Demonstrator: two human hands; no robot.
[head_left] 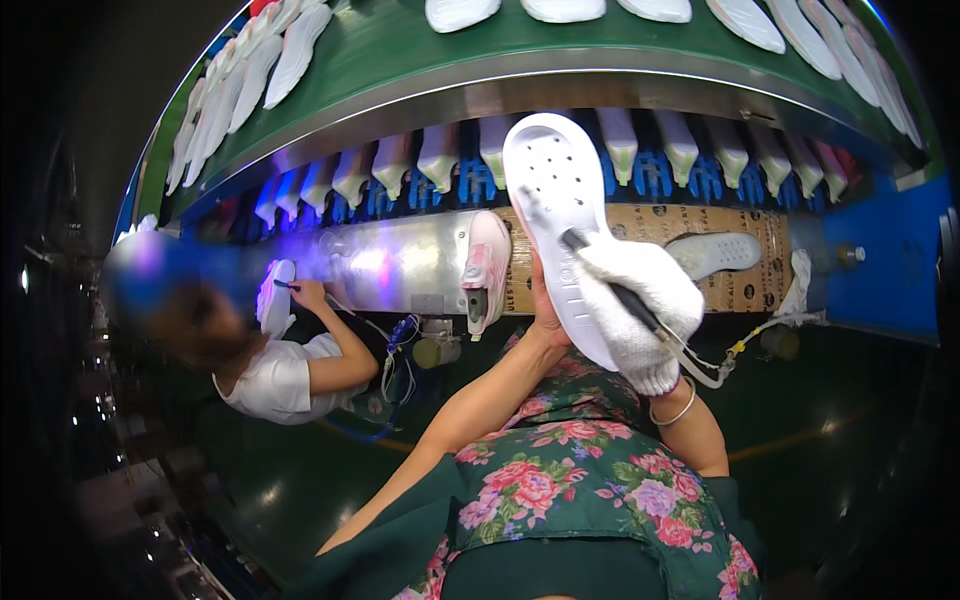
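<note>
A white shoe sole (580, 200) dotted with small holes is held up before me, tilted, its toe end pointing away. My left hand (545, 305) is bare and grips the sole from its left edge and underside; most of those fingers are hidden behind it. Over the sole's right side, my right hand (655, 295) in a white knitted glove closes around a black-handled brush (634, 304). A thin hose (708, 380) runs from the brush's rear end. The brush's front end lies over the sole's face; whether it touches cannot be made out.
A pink shoe (486, 262) stands on the metal bench; a pale sole (715, 253) lies on cardboard (640, 222) to the right. Behind hangs a row of lasted uppers (437, 155). Several soles sit on the green belt (560, 55). At left, a co-worker (290, 370) brushes another sole (272, 295).
</note>
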